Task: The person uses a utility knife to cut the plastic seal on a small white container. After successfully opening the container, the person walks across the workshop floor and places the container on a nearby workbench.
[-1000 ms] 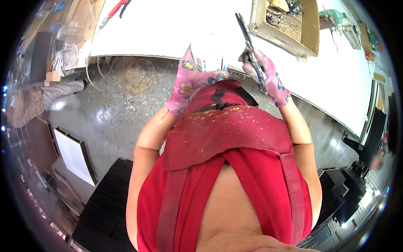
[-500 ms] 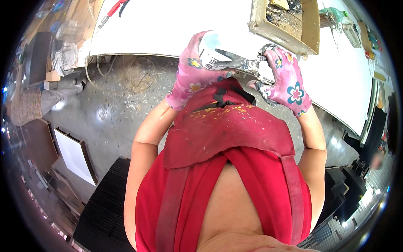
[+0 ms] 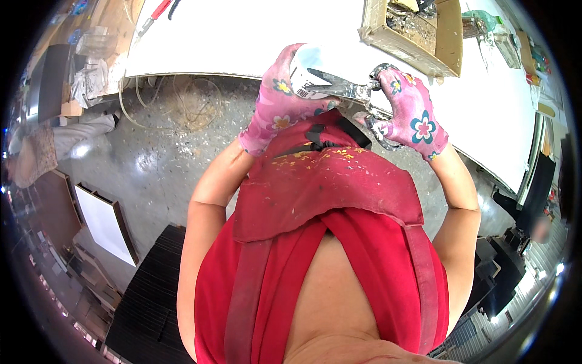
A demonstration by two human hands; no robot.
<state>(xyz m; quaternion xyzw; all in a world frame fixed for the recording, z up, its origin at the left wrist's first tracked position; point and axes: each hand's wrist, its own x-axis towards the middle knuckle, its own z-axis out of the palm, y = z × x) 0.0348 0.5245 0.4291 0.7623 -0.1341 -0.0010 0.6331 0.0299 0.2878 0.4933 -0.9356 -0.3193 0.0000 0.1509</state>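
Note:
My left hand (image 3: 273, 106), in a pink flowered glove, is wrapped round a white cup-like container (image 3: 300, 85) with dark print on its side and a pale blue inside. Its mouth tilts away from me. In my right hand (image 3: 415, 115), gloved alike with dark-stained fingertips, is a pair of smeared scissors (image 3: 357, 91). The blades are spread and point left, overlapping the container at its rim and side. Whether they are cutting into its wall, I cannot tell. Both hands are in front of my red apron (image 3: 327, 188), at the edge of the white table (image 3: 242, 42).
A cardboard box (image 3: 450, 42) with dirty scraps stands beyond my right hand. A red-handled tool (image 3: 160, 10) lies at the far left of the table. Hoses (image 3: 197, 103) lie on the debris-strewn floor. Another person (image 3: 36, 158) is at the left; a black stack (image 3: 148, 291) stands lower left.
My right hand and the scissors have shifted slightly left. My left hand still holds the container in nearly the same place. The whole view has moved a little.

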